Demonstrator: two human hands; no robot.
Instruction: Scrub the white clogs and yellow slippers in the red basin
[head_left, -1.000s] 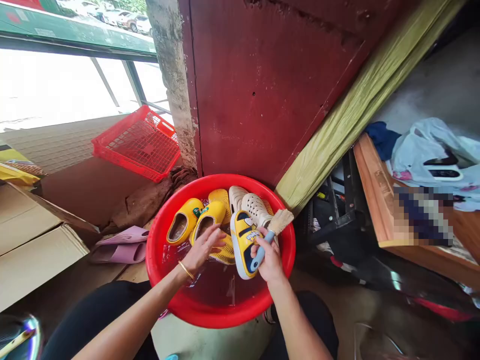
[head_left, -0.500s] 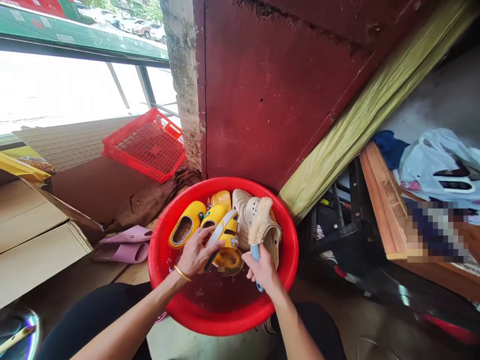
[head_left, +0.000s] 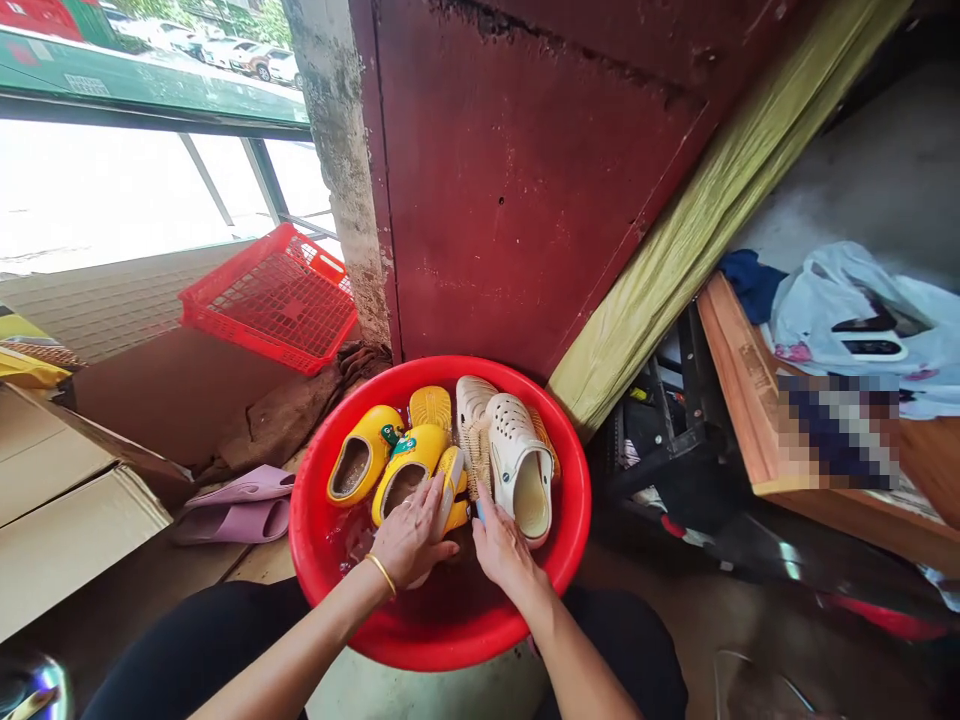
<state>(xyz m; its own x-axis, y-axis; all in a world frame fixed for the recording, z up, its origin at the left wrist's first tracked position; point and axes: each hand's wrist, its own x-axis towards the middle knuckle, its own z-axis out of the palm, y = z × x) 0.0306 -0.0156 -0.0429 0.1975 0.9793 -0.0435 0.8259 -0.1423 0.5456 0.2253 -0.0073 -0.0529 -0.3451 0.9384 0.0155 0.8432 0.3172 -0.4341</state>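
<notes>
A red basin (head_left: 304, 545) of dark water stands between my knees. My left hand (head_left: 411, 535), with a gold bangle at the wrist, is closed on a small yellow clog (head_left: 454, 515) with a pale strap, tipped on its side; the hand covers part of it. In my right hand (head_left: 506, 545) is a scrub brush (head_left: 475, 455), its pale bristles upward beside the clog and its blue handle mostly hidden. Two yellow clogs with green figures, one at the far left (head_left: 365, 440) and one nearer (head_left: 422, 450), lie left of my hands. A cream clog (head_left: 525, 460) sits to the right.
Pink slippers (head_left: 244, 510) lie left of the basin, near open cardboard boxes (head_left: 67, 530). A red crate (head_left: 274, 295) leans behind them. A dark red panel (head_left: 510, 180) rises beyond the basin. A wooden shelf (head_left: 750, 390) with bags stands at the right.
My right hand has lowered the brush leftward, beside the yellow clog. The held clog has turned and come lower with my left hand. The view has shifted slightly right.
</notes>
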